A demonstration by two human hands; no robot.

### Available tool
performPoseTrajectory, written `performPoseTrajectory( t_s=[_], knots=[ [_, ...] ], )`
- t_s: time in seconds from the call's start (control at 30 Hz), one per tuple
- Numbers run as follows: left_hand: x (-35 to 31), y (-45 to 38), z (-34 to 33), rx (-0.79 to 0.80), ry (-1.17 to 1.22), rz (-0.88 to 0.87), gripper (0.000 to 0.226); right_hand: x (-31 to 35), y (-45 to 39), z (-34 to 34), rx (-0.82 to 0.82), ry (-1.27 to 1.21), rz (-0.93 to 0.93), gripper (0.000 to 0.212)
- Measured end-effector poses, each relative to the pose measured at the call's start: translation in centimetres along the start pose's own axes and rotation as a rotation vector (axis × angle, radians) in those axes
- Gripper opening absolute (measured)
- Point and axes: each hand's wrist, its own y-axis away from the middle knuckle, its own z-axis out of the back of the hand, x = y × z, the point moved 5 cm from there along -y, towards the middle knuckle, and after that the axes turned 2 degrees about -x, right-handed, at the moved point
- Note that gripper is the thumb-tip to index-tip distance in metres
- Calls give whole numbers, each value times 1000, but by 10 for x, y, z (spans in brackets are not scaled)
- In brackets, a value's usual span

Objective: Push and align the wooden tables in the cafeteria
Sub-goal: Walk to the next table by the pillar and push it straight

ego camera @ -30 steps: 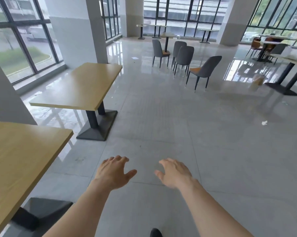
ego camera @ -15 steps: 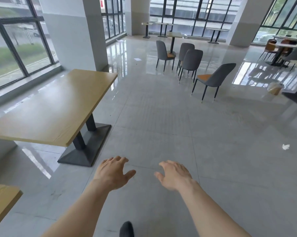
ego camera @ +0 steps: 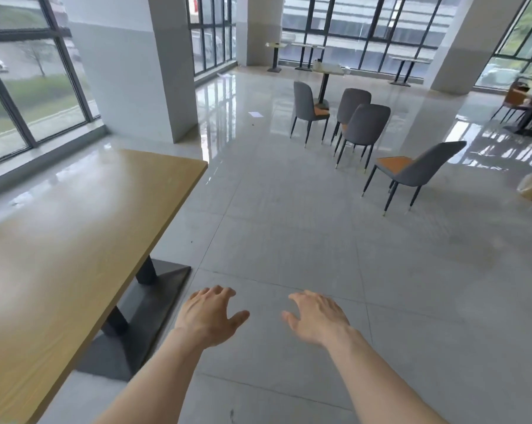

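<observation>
A long wooden table [ego camera: 75, 246] with a light brown top fills the left side of the view, standing on a dark pedestal base [ego camera: 142, 316]. My left hand [ego camera: 208, 316] hovers over the floor just right of that base, fingers spread, holding nothing. My right hand [ego camera: 318, 319] is beside it, also spread and empty. Neither hand touches the table. Both forearms reach in from the bottom edge.
Several grey chairs [ego camera: 362, 127] stand ahead on the right, the nearest chair [ego camera: 411, 172] with an orange seat. A white pillar [ego camera: 136, 62] rises behind the table. More tables [ego camera: 326, 68] stand at the far windows. A paper scrap [ego camera: 255, 114] lies on the glossy floor.
I have walked forward: the nearer table has dropped out of view at the lower left and the second table now sits close beside me. Both hands stay spread and empty.
</observation>
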Motion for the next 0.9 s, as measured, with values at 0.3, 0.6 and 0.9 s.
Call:
performPoseTrajectory(
  t_s=[0.3,0.6,0.9],
  knots=[
    [14,-220,22,-4,-13,31,73,-38,-221,63,20,-14,30,60],
    [32,-467,104,-31,49,157,72,-57,-495,184,41,17,140,63],
    [110,-675,135,-51,97,281,71,-20,-732,237,86,87,214,63]
  ],
)
